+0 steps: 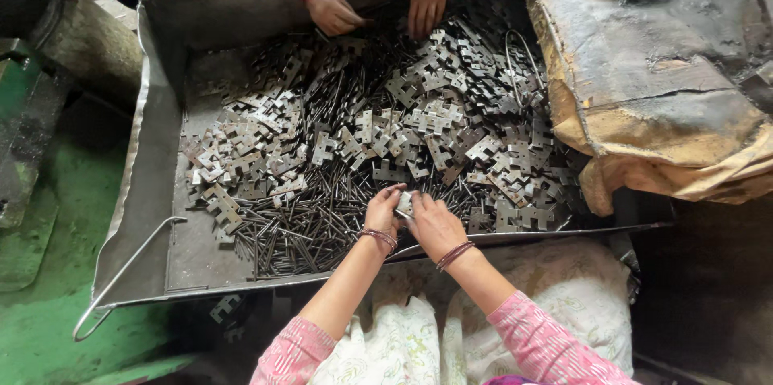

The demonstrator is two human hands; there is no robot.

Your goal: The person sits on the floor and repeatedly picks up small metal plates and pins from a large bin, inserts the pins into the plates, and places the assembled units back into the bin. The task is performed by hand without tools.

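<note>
Floor: worn green-painted concrete floor (48, 216) on the left, dark and grimy to the right; a workshop corner seen from above.
Tray: a big shallow grey sheet-metal tray (153, 184) with a bent wire handle at its near left corner; it stands low, in front of the person's knees, more a bin than a counter.
Contents: a heap of small notched steel hinge leaves (419, 119) across the middle and right, and a spread of thin dark steel pins (306, 224) lying mostly along the near edge.
Left hand: the left hand (382, 209) is curled, fingertips pinched toward the right one; it appears to press on the same small piece.
Right hand: the right hand (435, 222) is closed round a small pale metal hinge piece (404, 203), which pokes out between both hands (just above the near rim).
Key relation: the loose pins lie directly left of and below the left hand, their long axes roughly pointing at the person, so the left hand is the nearer one to them.
Co-worker: across the tray, another person's two hands (378, 2) with red bangles pick at the far edge of the heap.
Right side: a stained tan sack (644, 87) slumps over the tray's right corner.
Lap: pink sleeves and a white floral cloth (555, 304).
</note>
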